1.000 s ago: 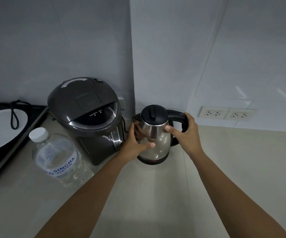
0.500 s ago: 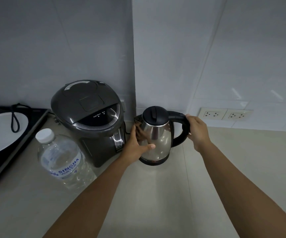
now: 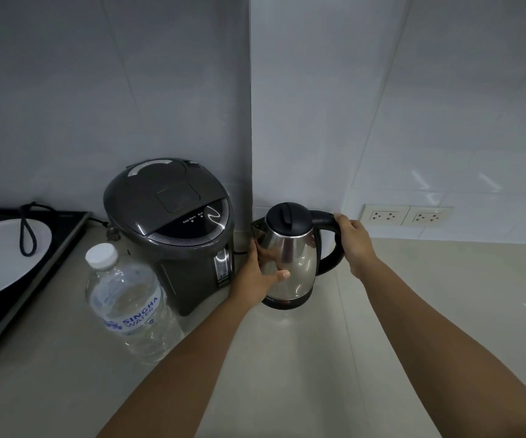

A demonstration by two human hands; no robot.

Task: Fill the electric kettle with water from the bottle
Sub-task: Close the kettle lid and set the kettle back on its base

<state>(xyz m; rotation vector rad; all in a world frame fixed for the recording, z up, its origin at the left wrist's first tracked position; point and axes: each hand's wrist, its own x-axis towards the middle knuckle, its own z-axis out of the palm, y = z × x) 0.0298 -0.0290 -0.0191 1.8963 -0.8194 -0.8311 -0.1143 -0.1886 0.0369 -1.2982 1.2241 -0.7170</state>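
Observation:
A steel electric kettle (image 3: 296,257) with a black lid and black handle stands on the pale counter in the corner, its lid closed. My left hand (image 3: 258,279) is wrapped around the kettle's left side, thumb across the front. My right hand (image 3: 355,245) grips the black handle on the right. A large clear water bottle (image 3: 125,298) with a white cap and a blue-lettered label stands at the front left, capped, apart from both hands.
A dark grey electric water boiler (image 3: 173,229) stands between bottle and kettle, close to my left hand. A black induction hob (image 3: 34,279) with a white plate and a black cord is at far left. Two wall sockets (image 3: 407,215) sit behind the kettle's right.
My right hand slid from the kettle's body and handle base back onto the outer handle. The view shifted slightly; the kettle stays in place and my left hand keeps its hold.

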